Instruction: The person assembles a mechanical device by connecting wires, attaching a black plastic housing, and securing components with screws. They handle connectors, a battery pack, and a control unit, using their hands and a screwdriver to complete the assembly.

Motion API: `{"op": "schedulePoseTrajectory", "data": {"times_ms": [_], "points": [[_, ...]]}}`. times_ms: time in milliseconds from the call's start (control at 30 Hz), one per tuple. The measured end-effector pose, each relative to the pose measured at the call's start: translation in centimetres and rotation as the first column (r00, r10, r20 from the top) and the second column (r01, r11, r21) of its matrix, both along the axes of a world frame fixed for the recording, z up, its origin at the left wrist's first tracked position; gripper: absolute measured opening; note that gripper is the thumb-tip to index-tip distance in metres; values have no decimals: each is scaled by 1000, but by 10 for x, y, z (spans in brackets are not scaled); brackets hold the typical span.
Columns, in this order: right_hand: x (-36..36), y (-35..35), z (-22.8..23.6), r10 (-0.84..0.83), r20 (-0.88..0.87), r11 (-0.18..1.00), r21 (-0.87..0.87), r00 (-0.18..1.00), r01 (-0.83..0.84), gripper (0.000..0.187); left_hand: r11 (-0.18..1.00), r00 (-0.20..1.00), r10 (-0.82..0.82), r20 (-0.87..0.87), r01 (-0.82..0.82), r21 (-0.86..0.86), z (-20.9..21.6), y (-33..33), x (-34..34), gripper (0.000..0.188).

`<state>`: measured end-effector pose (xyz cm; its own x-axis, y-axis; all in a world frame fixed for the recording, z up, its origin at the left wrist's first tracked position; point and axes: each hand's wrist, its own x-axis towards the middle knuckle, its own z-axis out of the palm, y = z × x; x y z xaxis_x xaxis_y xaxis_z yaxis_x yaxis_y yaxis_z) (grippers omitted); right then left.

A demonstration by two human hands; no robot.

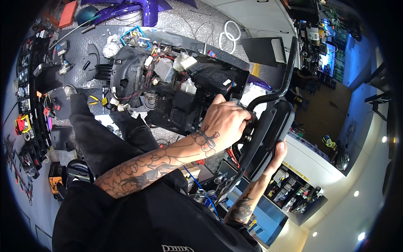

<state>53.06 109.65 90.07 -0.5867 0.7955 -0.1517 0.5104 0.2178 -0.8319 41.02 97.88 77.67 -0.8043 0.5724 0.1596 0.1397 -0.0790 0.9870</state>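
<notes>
Nearest the person, the right hand cups the lower outer edge of a black moulded seat panel, fingers curled round its rim. The left hand is closed tight over the panel's upper inner end, where it meets the black grab rail of a stripped scooter. The panel looks stiff, smooth hard plastic, fairly light but long and awkward, likely to flex or crack at its mounting tabs if twisted; a hold at both ends, as here, suits it best.

Below the panel, an open toolbox drawer holds blue cable and small metal parts, too jumbled to tell apart. Beyond the hands, the scooter's bare frame shows wiring and connectors. Farther off, at the far left corner of the grey floor mat, a blue-rimmed tray holds small fasteners, beside purple body panels.
</notes>
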Motion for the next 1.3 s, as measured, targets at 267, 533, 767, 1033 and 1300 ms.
{"op": "schedulePoseTrajectory", "data": {"times_ms": [267,533,767,1033,1300], "points": [[-3,7,-2,55,-72,996,-70,996,-60,72,995,986,29,-162,-43,-85,2,0,-4,8],[11,20,-6,16,-34,1000,-12,999,-16,71,992,963,-43,-265,10,-124,3,1,-13,9],[1,13,-2,68,-44,997,-24,997,-69,65,966,957,-178,-227,127,-224,12,-2,-18,13],[7,20,-7,70,-45,998,6,996,-70,60,964,964,-166,-209,114,-239,10,8,-20,8],[8,25,-5,104,-43,994,-17,994,-105,58,955,937,-255,-240,205,-216,19,-9,-31,14]]}}
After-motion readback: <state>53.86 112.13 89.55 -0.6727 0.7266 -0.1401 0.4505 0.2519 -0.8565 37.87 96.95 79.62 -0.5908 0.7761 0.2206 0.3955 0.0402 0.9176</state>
